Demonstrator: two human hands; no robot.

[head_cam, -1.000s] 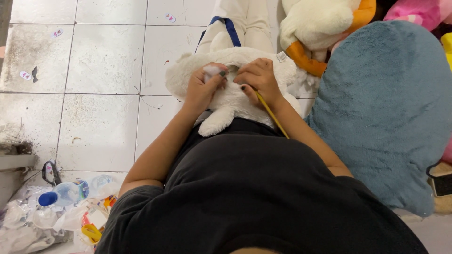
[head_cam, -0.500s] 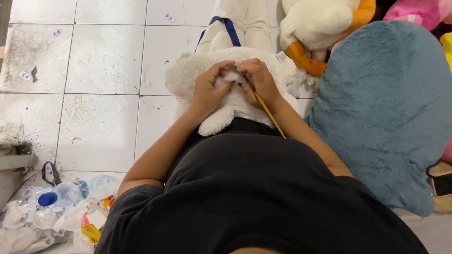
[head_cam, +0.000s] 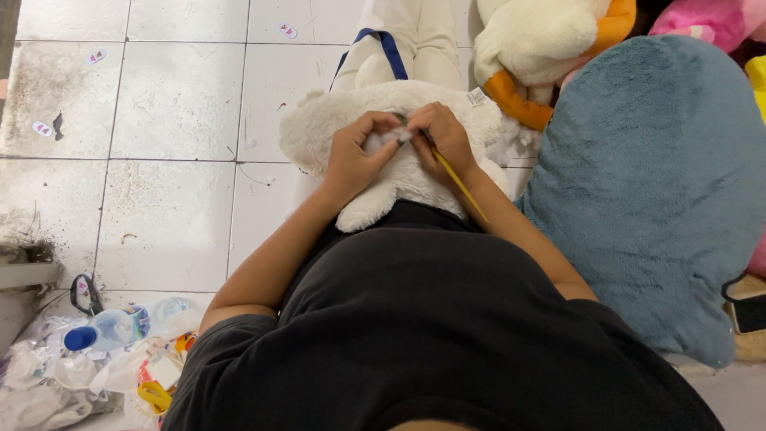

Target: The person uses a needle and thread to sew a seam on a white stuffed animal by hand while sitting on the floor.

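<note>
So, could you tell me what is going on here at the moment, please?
A person in a black top has a white plush toy on their lap. The left hand pinches a tuft of white stuffing at an opening in the toy, while the right hand holds a thin yellow stick pointed into that spot. More soft toys and a blue cushion lie alongside.

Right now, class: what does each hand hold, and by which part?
The right hand grips a thin yellow stick near its front end. The left hand pinches white stuffing at the white plush toy.
</note>
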